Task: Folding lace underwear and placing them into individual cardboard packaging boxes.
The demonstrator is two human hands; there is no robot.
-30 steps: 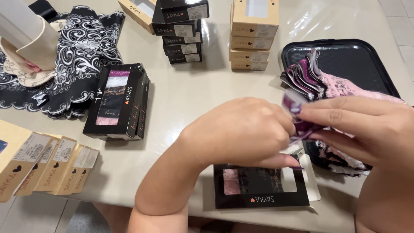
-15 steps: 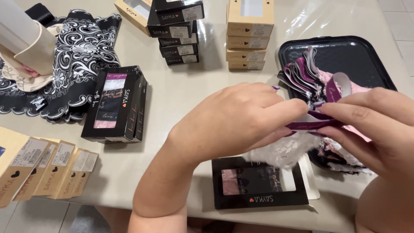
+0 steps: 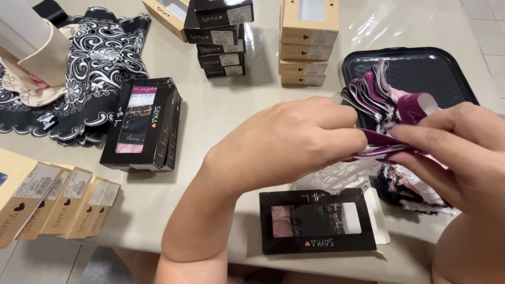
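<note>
My left hand (image 3: 286,142) and my right hand (image 3: 452,150) meet over the table's right side, both pinching a dark purple folded garment (image 3: 376,144) stretched between them. Just behind it a stack of folded purple, pink and black lace garments (image 3: 376,92) leans in a black tray (image 3: 421,66). Below my hands lies a flat black window box (image 3: 315,221) with its end flap open, and a piece of clear plastic wrap (image 3: 336,176) sits above it.
Black window boxes (image 3: 142,123) lie at centre left. Stacks of black boxes (image 3: 218,37) and tan boxes (image 3: 307,44) stand at the back. Several tan boxes (image 3: 52,202) line the front left edge. A black-and-white patterned cloth (image 3: 100,58) covers the back left.
My hands have drawn slightly apart and lifted a little, pulling the purple garment flatter between them. The view has shifted a bit closer to the table.
</note>
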